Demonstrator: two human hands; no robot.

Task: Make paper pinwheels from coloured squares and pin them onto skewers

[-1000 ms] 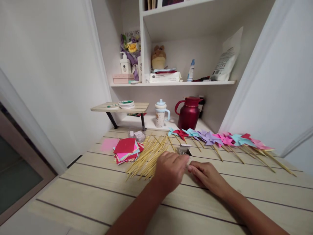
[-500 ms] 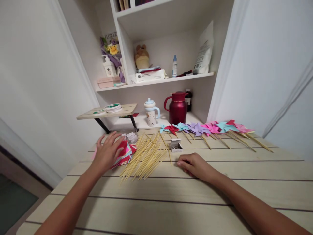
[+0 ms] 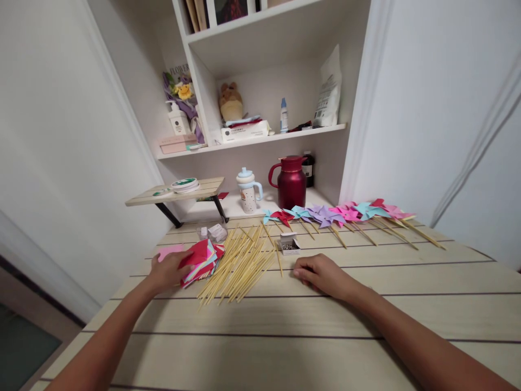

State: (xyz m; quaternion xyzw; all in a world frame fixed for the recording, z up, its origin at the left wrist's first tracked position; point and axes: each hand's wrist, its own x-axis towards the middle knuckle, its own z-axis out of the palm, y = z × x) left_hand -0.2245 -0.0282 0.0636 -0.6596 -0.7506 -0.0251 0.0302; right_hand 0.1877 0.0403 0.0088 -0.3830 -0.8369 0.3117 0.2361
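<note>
My left hand (image 3: 166, 271) is at the left side of a pile of coloured paper sheets (image 3: 203, 259), its thumb and fingers closed on the edge of the sheets. Red, pink, white and pale blue show in the pile. A pink sheet (image 3: 170, 250) lies just behind the hand. My right hand (image 3: 319, 273) rests on the tabletop with its fingers curled in, and nothing shows in it. Between the hands lies a loose heap of thin wooden sticks (image 3: 240, 266). A small open box of metal pins (image 3: 290, 245) sits behind my right hand.
Several finished paper pinwheels (image 3: 325, 215) on sticks lie along the back right. A red thermos jug (image 3: 291, 182) and a pale blue-topped cup (image 3: 247, 193) stand behind. At the back left is a small raised stand (image 3: 209, 186), with a clear plastic bag (image 3: 217, 232) near it.
My left hand has come down from above the paper and closed on its left edge. My right hand stays put. The view has shifted slightly.
</note>
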